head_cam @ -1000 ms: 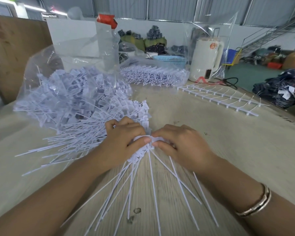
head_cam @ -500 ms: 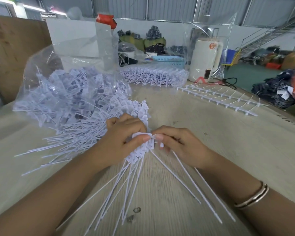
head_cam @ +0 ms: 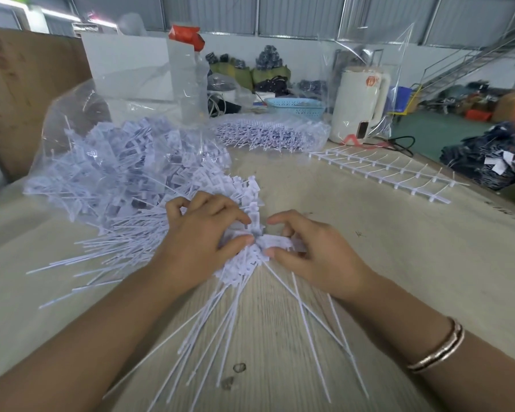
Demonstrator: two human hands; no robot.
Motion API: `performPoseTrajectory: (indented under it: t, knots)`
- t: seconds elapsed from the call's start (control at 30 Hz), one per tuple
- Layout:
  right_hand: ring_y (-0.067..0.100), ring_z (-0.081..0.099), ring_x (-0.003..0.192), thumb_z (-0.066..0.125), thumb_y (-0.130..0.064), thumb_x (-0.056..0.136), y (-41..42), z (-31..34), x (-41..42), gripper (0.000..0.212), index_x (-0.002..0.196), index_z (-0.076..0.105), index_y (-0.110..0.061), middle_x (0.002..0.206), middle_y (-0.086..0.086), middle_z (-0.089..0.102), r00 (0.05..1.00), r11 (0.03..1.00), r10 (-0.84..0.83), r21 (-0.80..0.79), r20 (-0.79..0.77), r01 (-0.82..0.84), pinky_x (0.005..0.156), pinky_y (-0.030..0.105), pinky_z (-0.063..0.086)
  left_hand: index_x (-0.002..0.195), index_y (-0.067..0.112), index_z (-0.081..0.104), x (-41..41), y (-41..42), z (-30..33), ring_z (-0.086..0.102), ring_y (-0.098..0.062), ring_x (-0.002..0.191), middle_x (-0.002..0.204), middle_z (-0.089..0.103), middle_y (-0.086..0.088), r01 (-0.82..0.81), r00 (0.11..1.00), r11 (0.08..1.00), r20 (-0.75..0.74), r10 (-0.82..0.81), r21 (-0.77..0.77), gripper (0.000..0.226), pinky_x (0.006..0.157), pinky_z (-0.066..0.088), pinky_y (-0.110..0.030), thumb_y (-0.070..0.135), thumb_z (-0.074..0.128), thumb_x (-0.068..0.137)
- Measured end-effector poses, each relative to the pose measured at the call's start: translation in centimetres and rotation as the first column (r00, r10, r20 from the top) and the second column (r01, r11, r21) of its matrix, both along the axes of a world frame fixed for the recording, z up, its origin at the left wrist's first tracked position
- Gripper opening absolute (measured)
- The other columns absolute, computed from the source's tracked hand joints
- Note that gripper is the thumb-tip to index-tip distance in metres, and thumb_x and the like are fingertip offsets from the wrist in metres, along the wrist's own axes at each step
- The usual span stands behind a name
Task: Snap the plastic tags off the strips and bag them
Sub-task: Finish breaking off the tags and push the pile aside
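A strip of white plastic tags (head_cam: 252, 203) curves across the table in front of me, its thin tails fanning toward me. My left hand (head_cam: 202, 236) presses down on the strip and pinches its heads between thumb and fingers. My right hand (head_cam: 312, 251) pinches a few tags (head_cam: 275, 241) at the strip's near end, their tails trailing under my wrist. To the left lies a big heap of loose tags (head_cam: 125, 185), spilling out of an open clear plastic bag (head_cam: 72, 114).
A second clear bag of tag strips (head_cam: 268, 132) lies at the back middle, and an empty white runner strip (head_cam: 378, 171) at the back right. Behind stand a white kettle (head_cam: 360, 105) with a black cord, a blue basket (head_cam: 295, 107) and a wooden board (head_cam: 18, 84) on the left.
My right hand has gone from pulling tags off to the right to pinching the strip's end close to my left hand. The left hand has stayed on the strip.
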State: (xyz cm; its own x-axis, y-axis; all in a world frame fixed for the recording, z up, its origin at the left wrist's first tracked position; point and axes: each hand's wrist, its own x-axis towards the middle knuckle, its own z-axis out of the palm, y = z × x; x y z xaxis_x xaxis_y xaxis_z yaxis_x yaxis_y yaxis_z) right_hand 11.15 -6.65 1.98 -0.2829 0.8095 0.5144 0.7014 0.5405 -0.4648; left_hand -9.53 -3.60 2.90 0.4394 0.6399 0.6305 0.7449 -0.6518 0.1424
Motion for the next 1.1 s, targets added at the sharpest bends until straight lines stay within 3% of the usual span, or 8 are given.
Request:
performPoseTrajectory:
  t: [0.13, 0.27, 0.4, 0.6, 0.77, 0.87, 0.97, 1.1]
  knots:
    - [0.012, 0.059, 0.072, 0.066, -0.041, 0.081, -0.7, 0.3, -0.9, 0.049, 0.124, 0.049, -0.025, 0.083, -0.019, 0.052, 0.997, 0.999, -0.01, 0.031, 0.075, 0.008, 0.067, 0.032, 0.051, 0.091, 0.033, 0.067, 0.7, -0.4, -0.3, 0.045, -0.007, 0.103, 0.098, 0.059, 0.02, 0.023, 1.0, 1.0, 0.017, -0.023, -0.012, 0.028, 0.08, 0.011, -0.029, 0.035, 0.039, 0.089]
    - [0.018, 0.062, 0.073, 0.07, -0.035, 0.08, -0.9, 0.4, -1.3, 0.05, 0.123, 0.052, -0.015, 0.087, -0.004, 0.065, 0.992, 0.991, -0.041, 0.135, 0.118, 0.024, 0.069, 0.027, 0.044, 0.088, 0.033, 0.067, 1.2, -0.7, -0.3, 0.043, -0.003, 0.104, 0.095, 0.057, 0.024, 0.064, 0.995, 0.995, 0.08, -0.059, -0.074, 0.043, 0.085, 0.014, -0.032, 0.045, 0.026, 0.088]
    - [0.016, 0.063, 0.076, 0.057, -0.044, 0.08, -1.2, 0.6, -2.0, 0.051, 0.121, 0.054, -0.014, 0.087, -0.006, 0.066, 0.991, 0.985, -0.004, 0.174, 0.137, -0.02, 0.068, 0.026, 0.045, 0.077, 0.029, 0.066, 1.9, -1.0, -0.5, 0.037, 0.0, 0.105, 0.091, 0.053, 0.028, 0.136, 0.987, 0.978, 0.112, -0.119, -0.157, 0.05, 0.088, 0.013, -0.031, 0.059, 0.026, 0.082]
    - [0.016, 0.061, 0.09, 0.061, -0.027, 0.082, -0.9, 0.9, -0.3, 0.035, 0.115, 0.058, -0.015, 0.101, -0.007, 0.064, 0.996, 0.996, 0.075, 0.052, -0.047, -0.072, 0.078, 0.041, 0.05, 0.077, 0.019, 0.065, 1.2, -0.4, -0.4, 0.039, -0.001, 0.102, 0.088, 0.058, 0.02, 0.074, 0.992, 0.988, 0.115, -0.058, -0.133, 0.057, 0.081, 0.012, -0.028, 0.057, 0.023, 0.079]
    - [0.014, 0.057, 0.07, 0.068, -0.024, 0.081, -0.5, 0.6, -0.4, 0.02, 0.098, 0.065, -0.013, 0.087, -0.003, 0.064, 0.996, 0.995, -0.022, 0.103, 0.086, 0.013, 0.066, 0.04, 0.05, 0.073, 0.02, 0.06, 1.2, -0.6, -0.7, 0.038, 0.001, 0.098, 0.081, 0.058, 0.016, 0.068, 0.997, 0.996, 0.029, -0.066, -0.063, 0.05, 0.081, 0.01, -0.027, 0.052, 0.024, 0.085]
    - [0.013, 0.055, 0.066, 0.066, -0.033, 0.079, -0.7, 0.8, -0.8, 0.024, 0.096, 0.067, -0.015, 0.085, -0.004, 0.066, 0.987, 0.981, -0.075, 0.189, 0.139, 0.048, 0.068, 0.032, 0.047, 0.071, 0.028, 0.056, 1.3, -0.7, -0.8, 0.039, 0.001, 0.095, 0.073, 0.053, 0.019, 0.099, 0.993, 0.993, 0.064, -0.095, -0.069, 0.041, 0.082, 0.011, -0.028, 0.055, 0.028, 0.084]
    - [0.019, 0.061, 0.064, 0.069, -0.033, 0.08, -0.9, 0.9, -0.8, 0.024, 0.096, 0.069, -0.015, 0.085, -0.002, 0.068, 0.978, 0.972, -0.099, 0.228, 0.181, 0.056, 0.071, 0.033, 0.047, 0.071, 0.025, 0.06, 1.2, -0.5, -0.7, 0.037, 0.004, 0.092, 0.07, 0.054, 0.017, 0.129, 0.989, 0.991, 0.084, -0.125, -0.043, 0.043, 0.08, 0.011, -0.027, 0.056, 0.033, 0.084]
    - [0.018, 0.062, 0.065, 0.059, -0.04, 0.085, -1.0, 1.2, -0.6, 0.028, 0.099, 0.071, -0.02, 0.085, -0.004, 0.071, 0.978, 0.983, -0.081, 0.18, 0.194, 0.046, 0.071, 0.032, 0.046, 0.071, 0.022, 0.059, 1.1, -0.6, -0.4, 0.037, 0.003, 0.091, 0.071, 0.048, 0.021, 0.153, 0.986, 0.988, 0.067, -0.153, 0.003, 0.039, 0.078, 0.012, -0.028, 0.051, 0.038, 0.086]
